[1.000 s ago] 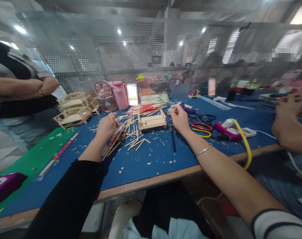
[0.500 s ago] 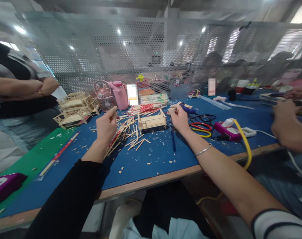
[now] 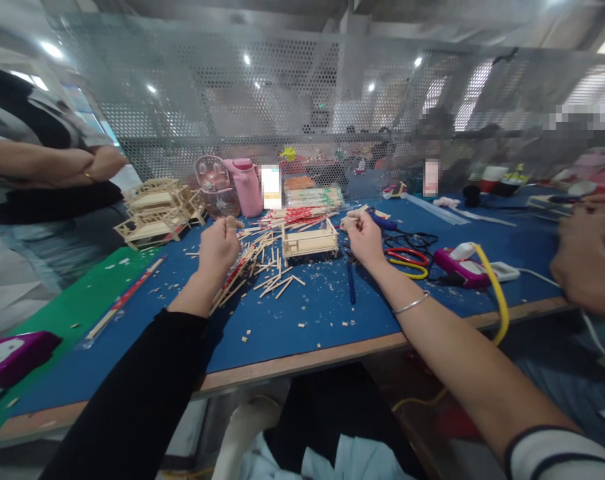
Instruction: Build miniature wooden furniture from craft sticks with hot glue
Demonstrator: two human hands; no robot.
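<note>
My left hand [image 3: 219, 248] is closed, thumb and fingers pressed together, above the left side of a heap of thin wooden sticks [image 3: 277, 285]. Whatever it pinches, if anything, is too small to make out. Between my hands a small model of pale wooden sticks [image 3: 310, 244], with a flat slatted bed and raised ends, rests on the blue table top [image 3: 282, 333]. My right hand [image 3: 365, 239] is also closed in a pinch, just off the model's right end. I cannot make out what lies between its fingertips. Blue-handled pliers [image 3: 351, 280] lie below it.
Finished-looking stick models [image 3: 155, 210] are stacked at the left, beside a pink bottle [image 3: 246, 187]. Red-and-yellow-handled scissors [image 3: 407, 261], a black cable and a purple power strip [image 3: 465, 268] lie right. A co-worker's hand [image 3: 585, 253] is far right; a person stands left.
The whole view has shifted a little to the right. Both hands stay closed in nearly the same places, and the stick model stays where it was on the table.
</note>
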